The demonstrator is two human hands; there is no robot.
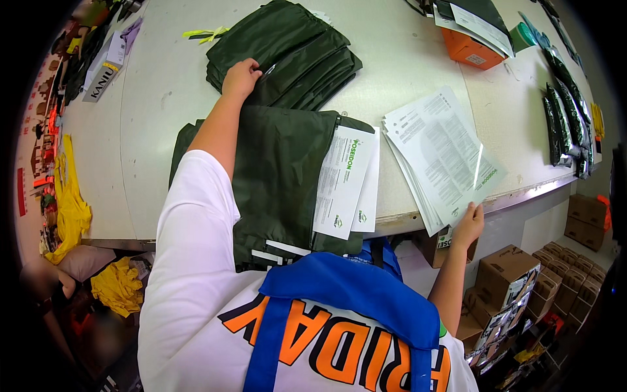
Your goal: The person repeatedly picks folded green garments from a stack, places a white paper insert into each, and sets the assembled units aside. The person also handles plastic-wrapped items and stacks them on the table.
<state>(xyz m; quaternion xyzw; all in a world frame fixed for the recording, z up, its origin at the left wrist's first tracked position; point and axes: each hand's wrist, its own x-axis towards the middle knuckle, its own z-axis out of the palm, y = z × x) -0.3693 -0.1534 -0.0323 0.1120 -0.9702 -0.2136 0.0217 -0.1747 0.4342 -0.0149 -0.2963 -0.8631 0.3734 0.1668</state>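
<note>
My left hand (241, 80) reaches to a far pile of folded dark green garments (281, 39), its fingers curled and closed at the top garment's edge beside a small white spot. Nearer me lies a second dark green pile (277, 163). White printed cards (343, 183) with green lettering rest on its right side. To the right, a fanned stack of thin printed sheets (437, 144) overhangs the table edge. They look like glossy, see-through plastic bags. My right hand (469, 225) pinches the near corner of the top one between thumb and fingers.
An orange box (470, 49) with papers on it stands at the far right, beside a green tape roll (521, 36). Black packed bags (565, 124) lie along the right edge. A white carton (104, 68) is at far left. Brown cartons (506, 277) stand below, right. Another person sits lower left.
</note>
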